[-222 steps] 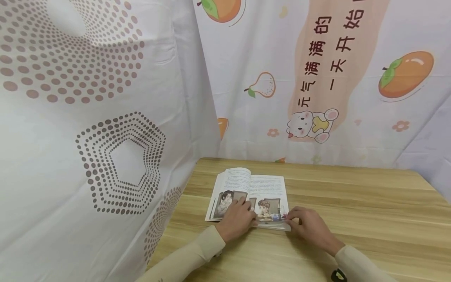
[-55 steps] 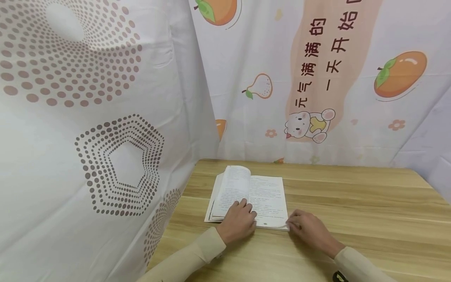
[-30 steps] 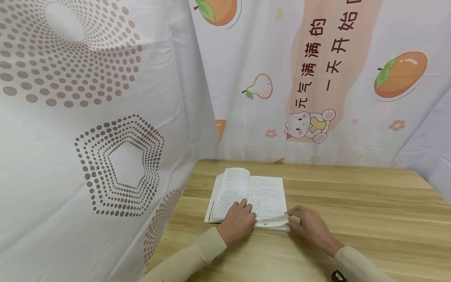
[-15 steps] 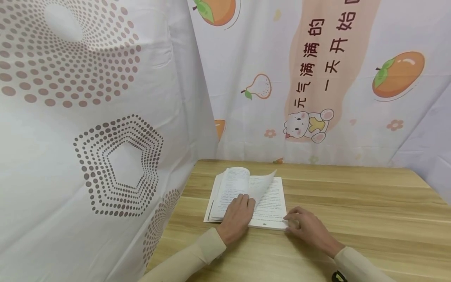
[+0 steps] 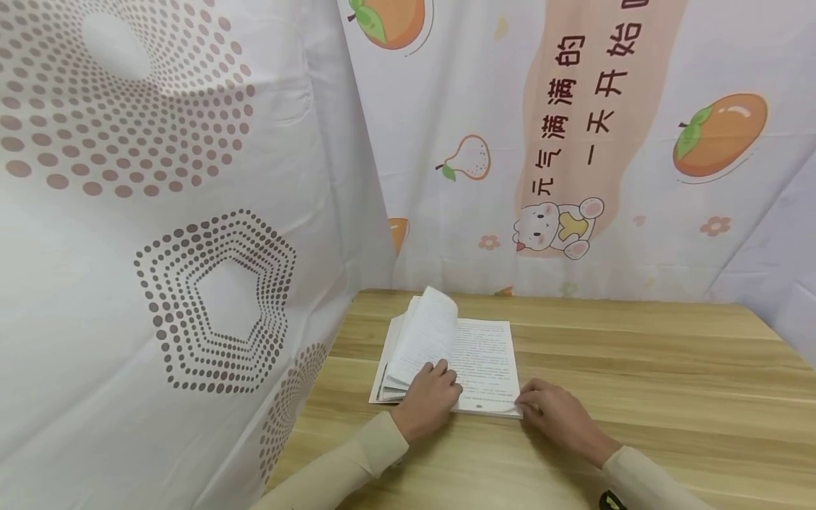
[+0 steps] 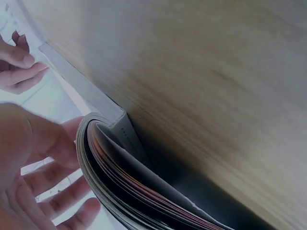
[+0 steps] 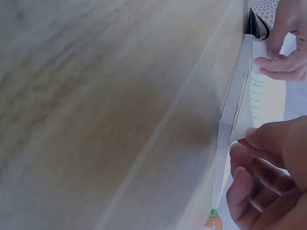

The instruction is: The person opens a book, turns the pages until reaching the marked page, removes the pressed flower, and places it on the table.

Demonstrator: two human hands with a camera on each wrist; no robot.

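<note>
An open book (image 5: 487, 361) lies on the table, its right page printed with text. On the left half a leaf (image 5: 428, 340) stands partly raised and curved over the pages beneath. My left hand (image 5: 428, 400) rests on the book's lower middle by the spine, fingers loosely bent over the paper. At the lower right corner my right hand (image 5: 561, 418) pinches the page. The right wrist view shows the thumb (image 7: 261, 136) on top of the page edge with the forefinger tip under it. In the left wrist view the left pages bulge up in a thick curve (image 6: 103, 167).
The wooden table (image 5: 637, 368) reaches right and toward the front. A dotted white curtain (image 5: 191, 297) hangs close on the left, and a fruit-print curtain (image 5: 472, 234) hangs behind the table's back edge.
The illustrated spread has given way to pages of text. Half a second ago a leaf was swinging up over the right page; now it is on the left, and my right hand pinches the corner.
</note>
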